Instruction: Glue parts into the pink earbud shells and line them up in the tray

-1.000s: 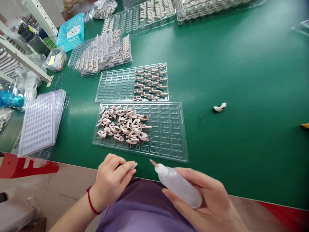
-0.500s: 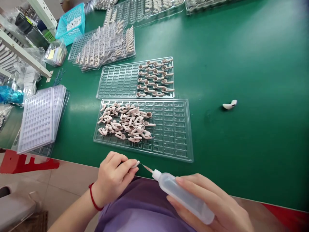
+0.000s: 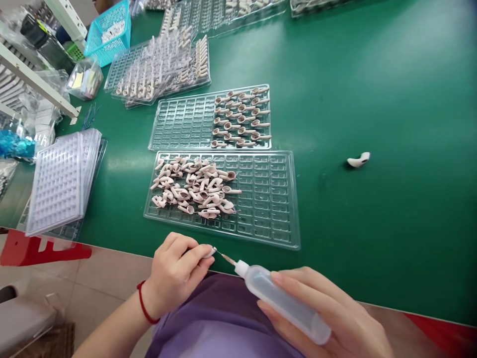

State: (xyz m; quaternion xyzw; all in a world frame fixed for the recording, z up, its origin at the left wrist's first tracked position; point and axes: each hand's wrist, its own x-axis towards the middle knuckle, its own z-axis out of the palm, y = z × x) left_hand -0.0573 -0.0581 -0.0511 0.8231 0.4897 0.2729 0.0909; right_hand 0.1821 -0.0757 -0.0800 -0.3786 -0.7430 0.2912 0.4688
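My left hand [image 3: 177, 268] pinches a small white earbud shell [image 3: 210, 252] between thumb and fingers at the table's front edge; most of the shell is hidden. In my right hand [image 3: 320, 303] lies a translucent squeeze bottle [image 3: 285, 301], tilted, with a white cap and a thin needle tip [image 3: 225, 257]. The needle's end is at the shell's opening; whether it touches is too fine to tell. Just beyond my hands, a clear tray [image 3: 274, 214] carries a loose heap of earbud shells [image 3: 194, 186] with fine wires. Behind it, another tray [image 3: 182, 124] holds shells [image 3: 242, 119] in rows.
A single earbud shell [image 3: 358, 159] lies on the green table [image 3: 391, 223] at right. Stacked trays [image 3: 55, 184] stand at left. More filled trays [image 3: 160, 69], a clear box [image 3: 85, 79] and a blue basket [image 3: 109, 32] are farther back. A white metal post [image 3: 37, 82] rises at left.
Both hands keep their hold, and the needle stays at the shell. The camera view has shifted slightly; otherwise nothing on the table has moved.
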